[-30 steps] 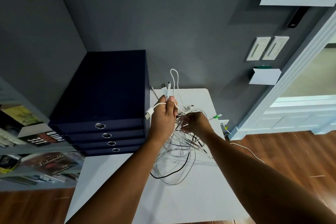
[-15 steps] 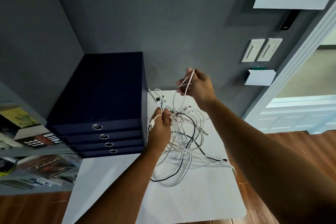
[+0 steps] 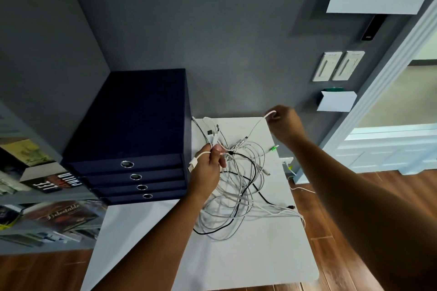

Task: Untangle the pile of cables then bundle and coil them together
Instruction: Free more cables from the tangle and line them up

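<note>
white cable (image 3: 256, 126) stretched between left hand (image 3: 208, 168); right hand (image 3: 285, 123)

table (image 3: 260, 262) smooth matt white top | cables (image 3: 238, 186) thin rubbery plastic, mostly white, one black | drawer box (image 3: 132, 120) at 9 o'clock, matt navy, shiny metal ring pulls | floor (image 3: 331, 198) glossy wood planks

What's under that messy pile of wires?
The white table lies under the cable pile; its top shows through the loops. Nothing else shows underneath, though the left hand covers one edge.
</note>
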Demonstrator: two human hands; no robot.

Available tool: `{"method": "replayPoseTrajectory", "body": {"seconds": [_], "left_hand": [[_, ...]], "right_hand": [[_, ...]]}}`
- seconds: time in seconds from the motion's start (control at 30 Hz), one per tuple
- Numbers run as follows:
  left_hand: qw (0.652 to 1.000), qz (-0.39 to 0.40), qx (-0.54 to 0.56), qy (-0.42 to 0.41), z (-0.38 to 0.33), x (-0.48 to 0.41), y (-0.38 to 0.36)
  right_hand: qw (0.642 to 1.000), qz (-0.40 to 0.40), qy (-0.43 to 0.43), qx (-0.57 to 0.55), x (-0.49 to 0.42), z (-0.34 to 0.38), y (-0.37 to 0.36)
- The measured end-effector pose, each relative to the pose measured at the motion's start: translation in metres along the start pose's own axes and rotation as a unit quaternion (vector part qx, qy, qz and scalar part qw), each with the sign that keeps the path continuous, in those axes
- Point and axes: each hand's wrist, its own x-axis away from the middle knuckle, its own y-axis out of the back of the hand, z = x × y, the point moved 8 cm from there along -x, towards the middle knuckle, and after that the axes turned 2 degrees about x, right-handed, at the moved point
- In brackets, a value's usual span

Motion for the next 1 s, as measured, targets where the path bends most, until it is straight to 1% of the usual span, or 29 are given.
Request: {"method": "replayPoseTrajectory", "body": {"seconds": [0.07, 0.2, 0.27, 0.37, 0.43, 0.5, 0.57, 0.63, 0.67, 0.73, 0.8, 0.83, 0.9, 0.97, 1.0], "left_hand": [[1.0, 0.013, -0.014, 0.011, 0.006, 0.0, 0.0], [0.999, 0.013, -0.042, 0.001, 0.008, 0.002, 0.001], [0.999, 0.018, -0.05, 0.007, 0.011, 0.005, 0.0], [0.998, 0.038, -0.05, 0.013, 0.014, 0.007, -0.005], [0.997, 0.044, -0.056, 0.014, 0.012, 0.008, -0.007], [0.997, 0.049, -0.056, 0.01, 0.01, 0.008, -0.009], [0.997, 0.049, -0.063, 0.01, 0.009, 0.007, -0.01], [0.997, 0.048, -0.052, 0.018, 0.013, 0.004, -0.011], [0.998, 0.05, -0.043, 0.024, 0.015, 0.003, -0.011], [0.997, 0.049, -0.028, 0.044, 0.018, 0.003, -0.011], [0.997, 0.046, -0.019, 0.054, 0.017, 0.002, -0.01], [0.997, 0.041, -0.028, 0.053, 0.016, 0.002, -0.01], [0.997, 0.03, -0.04, 0.057, 0.012, 0.005, -0.008], [0.997, 0.021, -0.002, 0.072, 0.014, 0.008, -0.004], [0.997, 0.024, 0.001, 0.075, 0.016, 0.009, -0.003]], "right_hand": [[0.997, -0.001, -0.027, 0.075, 0.004, -0.034, 0.008], [0.985, 0.024, -0.099, 0.141, 0.018, -0.106, 0.014], [0.971, 0.064, -0.156, 0.17, 0.028, -0.137, 0.008], [0.942, 0.154, -0.203, 0.22, 0.044, -0.157, -0.008], [0.942, 0.164, -0.202, 0.212, 0.047, -0.151, -0.017], [0.965, 0.135, -0.149, 0.167, 0.041, -0.124, -0.026], [0.987, 0.109, -0.048, 0.11, 0.036, -0.079, -0.033], [0.995, 0.084, 0.044, 0.022, 0.039, -0.025, -0.034], [0.993, 0.083, 0.086, -0.024, 0.043, 0.001, -0.034], [0.975, 0.113, 0.173, -0.086, 0.056, 0.048, -0.038], [0.948, 0.157, 0.259, -0.093, 0.072, 0.085, -0.045], [0.936, 0.183, 0.288, -0.087, 0.08, 0.097, -0.051], [0.916, 0.238, 0.319, -0.056, 0.093, 0.11, -0.067], [0.9, 0.268, 0.342, -0.023, 0.102, 0.114, -0.082], [0.898, 0.276, 0.343, -0.021, 0.104, 0.114, -0.086]]}}
